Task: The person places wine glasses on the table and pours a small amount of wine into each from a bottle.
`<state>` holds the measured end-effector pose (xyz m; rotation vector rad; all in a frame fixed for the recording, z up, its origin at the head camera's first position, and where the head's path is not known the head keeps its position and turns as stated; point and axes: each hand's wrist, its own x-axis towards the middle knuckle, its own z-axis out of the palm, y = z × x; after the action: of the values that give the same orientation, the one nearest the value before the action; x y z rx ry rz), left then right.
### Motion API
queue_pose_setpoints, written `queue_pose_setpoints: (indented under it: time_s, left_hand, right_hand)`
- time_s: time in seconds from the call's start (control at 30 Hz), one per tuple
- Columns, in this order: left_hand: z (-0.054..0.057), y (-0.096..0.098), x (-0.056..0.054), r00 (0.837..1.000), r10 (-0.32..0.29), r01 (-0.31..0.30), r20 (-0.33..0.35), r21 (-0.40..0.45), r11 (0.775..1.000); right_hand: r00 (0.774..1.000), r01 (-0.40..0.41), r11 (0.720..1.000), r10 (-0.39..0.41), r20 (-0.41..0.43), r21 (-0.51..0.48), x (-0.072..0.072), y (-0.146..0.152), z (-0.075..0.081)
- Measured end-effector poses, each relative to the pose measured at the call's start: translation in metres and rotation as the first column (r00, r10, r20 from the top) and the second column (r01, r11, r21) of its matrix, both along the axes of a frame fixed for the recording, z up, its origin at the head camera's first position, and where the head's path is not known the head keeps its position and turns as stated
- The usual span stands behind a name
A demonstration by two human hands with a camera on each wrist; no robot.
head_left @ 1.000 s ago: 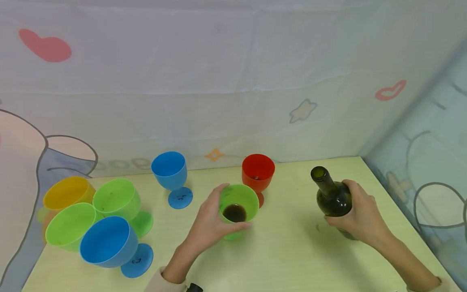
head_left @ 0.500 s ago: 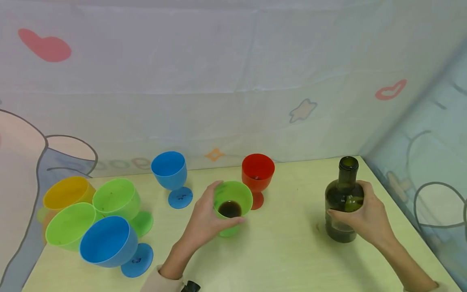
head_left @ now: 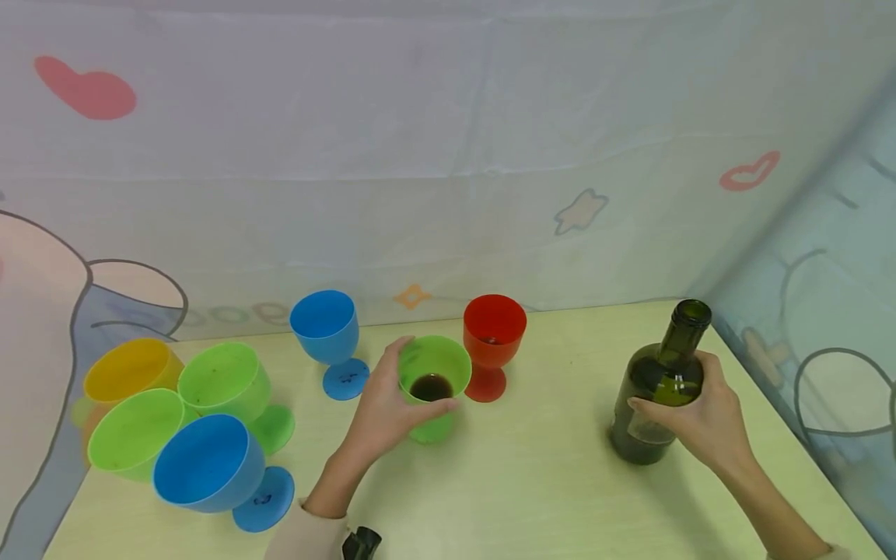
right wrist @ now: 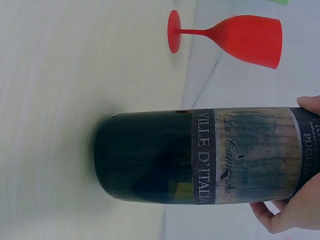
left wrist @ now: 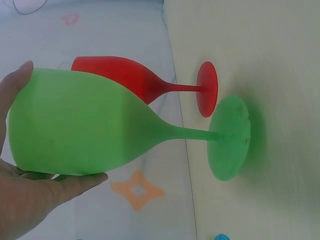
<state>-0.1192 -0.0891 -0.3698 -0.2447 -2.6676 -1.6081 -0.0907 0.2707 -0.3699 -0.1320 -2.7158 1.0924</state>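
My left hand (head_left: 383,412) grips the bowl of a green plastic wine glass (head_left: 437,356), thumb on the near side and fingers round the far side. Dark liquid lies in the bottom of its bowl. The left wrist view has the wine glass (left wrist: 85,122) upright, its foot at or just above the table; contact is unclear. On the right, my right hand (head_left: 707,412) holds a dark green wine bottle (head_left: 640,435) round its body, neck leaning slightly right. Its label (right wrist: 257,155) faces the right wrist camera. A red wine glass (head_left: 494,334) stands just behind the green one.
A blue wine glass (head_left: 325,327) stands at the back, left of my left hand. Several more are grouped at the table's left: a yellow one (head_left: 129,369), green ones and a blue one (head_left: 210,463). A printed cloth (head_left: 448,155) hangs behind the table (head_left: 532,482).
My left hand has carried the green wine glass left and slightly back. My right hand has moved the bottle right and brought it from a leftward tilt to a slight rightward lean.
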Motion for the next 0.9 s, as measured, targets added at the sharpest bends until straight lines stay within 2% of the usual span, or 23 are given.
queue_pose_setpoints:
  time_s: [0.23, 0.5, 0.67, 0.9]
  left_hand:
    - [-0.002, -0.002, -0.012, 1.0, 0.017, -0.017, 0.012, 0.041, 0.999]
    - [-0.006, -0.002, -0.03, 0.999, 0.042, -0.042, -0.011, 0.014, 0.999]
    - [-0.007, -0.002, -0.039, 0.998, 0.062, -0.062, 0.009, 0.052, 0.997]
    - [-0.012, -0.001, -0.049, 0.996, 0.079, -0.081, 0.034, 0.057, 0.995]
  right_hand:
    - [1.0, 0.022, 1.0, -0.022, 0.02, -0.015, 0.0, 0.002, -0.002]
    - [0.999, 0.029, 1.0, -0.028, 0.016, -0.008, 0.0, 0.008, -0.003]
    - [0.999, 0.03, 0.999, -0.03, 0.011, -0.011, 0.001, 0.01, -0.005]
    - [0.999, 0.033, 0.999, -0.032, 0.008, -0.019, 0.002, 0.014, -0.006]
